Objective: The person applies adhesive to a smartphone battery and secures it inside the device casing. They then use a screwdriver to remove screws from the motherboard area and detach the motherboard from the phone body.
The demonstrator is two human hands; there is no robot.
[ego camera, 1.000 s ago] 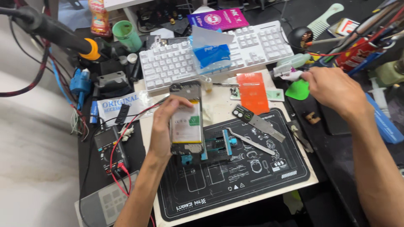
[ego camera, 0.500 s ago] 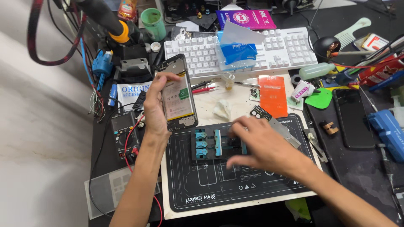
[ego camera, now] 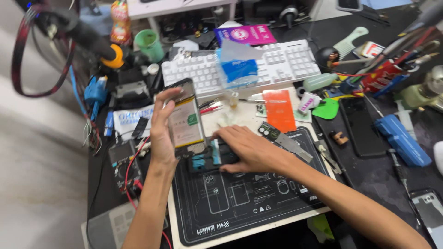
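- Left hand (ego camera: 162, 133) has its grip wrapped around an opened phone (ego camera: 184, 117), held upright-ish and tilted, fingers curled over the top edge, thumb side along the left. You can see the battery and a green bit inside the phone, so the back is off.
- The phone's bottom end sits right at the blue-and-black clamp holder (ego camera: 205, 160) on the dark repair mat (ego camera: 240, 203). Can't tell if it's actually seated in the holder or just touching it.
- Right hand (ego camera: 251, 150) is laid flat-ish over the holder, fingers pressing on its top and right part. Looks like it's gripping the holder's body, but the palm hides most of it, so can't say how tight.
- Just right of that hand, on the mat, there's a small camera-frame piece (ego camera: 269, 130) and a metal pry blade (ego camera: 290, 143).
- Behind the mat: an orange card (ego camera: 279, 109), red-handled tweezers (ego camera: 210, 108), and a white keyboard (ego camera: 277, 64) with a blue-and-clear plastic packet (ego camera: 237, 69) lying on it.
- Off to the right on the desk (ego camera: 383, 170), a dark phone (ego camera: 362, 124) lies flat next to a green pick (ego camera: 328, 108) and a blue tool (ego camera: 401, 140).
- Left side has a multimeter (ego camera: 124, 159) with red leads and a green cup (ego camera: 148, 44) further back.
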